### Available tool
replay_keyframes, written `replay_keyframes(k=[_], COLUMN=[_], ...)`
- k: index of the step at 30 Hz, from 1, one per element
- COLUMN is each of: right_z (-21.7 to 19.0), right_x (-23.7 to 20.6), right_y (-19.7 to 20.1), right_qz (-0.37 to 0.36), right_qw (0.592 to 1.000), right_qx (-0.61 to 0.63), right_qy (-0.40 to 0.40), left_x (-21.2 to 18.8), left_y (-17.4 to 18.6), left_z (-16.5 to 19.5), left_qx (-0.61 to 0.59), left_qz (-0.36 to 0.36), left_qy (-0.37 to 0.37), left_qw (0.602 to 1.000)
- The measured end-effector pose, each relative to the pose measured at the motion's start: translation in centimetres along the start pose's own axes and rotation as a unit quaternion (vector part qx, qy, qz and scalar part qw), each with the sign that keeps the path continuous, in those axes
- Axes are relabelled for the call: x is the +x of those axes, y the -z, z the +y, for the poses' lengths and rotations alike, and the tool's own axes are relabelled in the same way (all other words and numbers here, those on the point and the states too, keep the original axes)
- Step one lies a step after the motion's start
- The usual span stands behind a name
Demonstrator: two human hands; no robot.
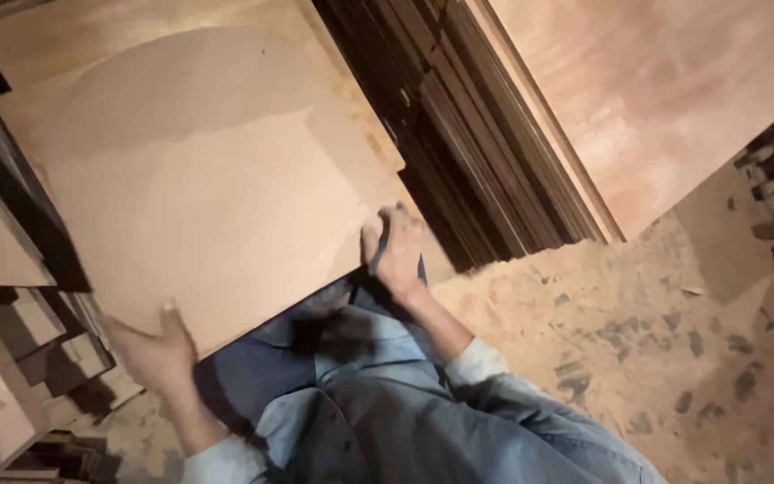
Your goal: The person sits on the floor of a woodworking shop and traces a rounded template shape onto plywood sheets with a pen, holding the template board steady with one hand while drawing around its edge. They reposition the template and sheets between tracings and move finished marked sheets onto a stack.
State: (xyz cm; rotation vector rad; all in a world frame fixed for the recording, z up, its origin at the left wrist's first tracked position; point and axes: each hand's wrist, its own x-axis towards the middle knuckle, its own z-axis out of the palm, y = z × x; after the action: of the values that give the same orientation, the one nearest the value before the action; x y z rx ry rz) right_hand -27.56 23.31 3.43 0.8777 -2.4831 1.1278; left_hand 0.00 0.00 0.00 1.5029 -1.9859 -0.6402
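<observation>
Plywood, pale tan, one flat sheet (208, 179) held out in front of the body, filling the upper left of the view. Its near edge runs slantwise from lower left up to the right.

Left hand (156, 354): at the sheet's near lower corner. Thumb lies flat on the top face; the palm cups the edge. Fingers go under the board, hidden. Closed on the sheet, loosely spread.

Right hand (396, 255): at the near right corner of the same sheet. Fingers curl over the edge onto the top face, wrist bent down toward the body. Gripping the sheet; some blur here, finger detail unclear.

Sleeves (485, 367) light blue denim, trousers (253, 367) darker blue below the board.

Surroundings:
- A second tan sheet (333, 72) lies under the held one, showing beyond its upper and right edges.
- Dark stack of thin boards (468, 134), edge-on, just right of the sheets, running diagonally.
- Large reddish-brown panel (656, 90) at upper right, beside that stack.
- Offcuts and wood pieces (20, 323) piled at left.
- Floor (638, 341) covered in sawdust, with dark patches.

No packages, labels or signs are legible.
</observation>
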Motion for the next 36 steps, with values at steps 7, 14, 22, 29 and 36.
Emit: replay_keyframes(k=[7,14,22,29,36], right_z=[-1.0,-0.4,-2.3,-3.2,-0.6], right_x=[-3.4,-1.3,-2.0,-8.8,-9.9], right_y=[4.2,5.6,5.5,12.5,20.5], right_qz=[-0.051,-0.155,-0.193,-0.053,0.111], right_qw=[0.997,0.970,0.908,0.935,0.954], right_qx=[0.037,0.033,-0.084,-0.147,-0.263], right_qy=[0.048,0.185,0.363,0.319,0.091], left_x=[0.8,-3.6,-9.2,-8.4,-6.1], left_y=[5.3,4.0,1.3,-1.1,-7.6], left_z=[-0.4,0.8,-6.5,-9.6,12.1], left_qx=[-0.468,-0.664,-0.556,-0.007,-0.660], left_qz=[0.024,-0.122,-0.171,-0.358,-0.508], left_qy=[0.177,0.183,0.235,0.145,0.128], left_qw=[0.865,0.715,0.778,0.922,0.538])
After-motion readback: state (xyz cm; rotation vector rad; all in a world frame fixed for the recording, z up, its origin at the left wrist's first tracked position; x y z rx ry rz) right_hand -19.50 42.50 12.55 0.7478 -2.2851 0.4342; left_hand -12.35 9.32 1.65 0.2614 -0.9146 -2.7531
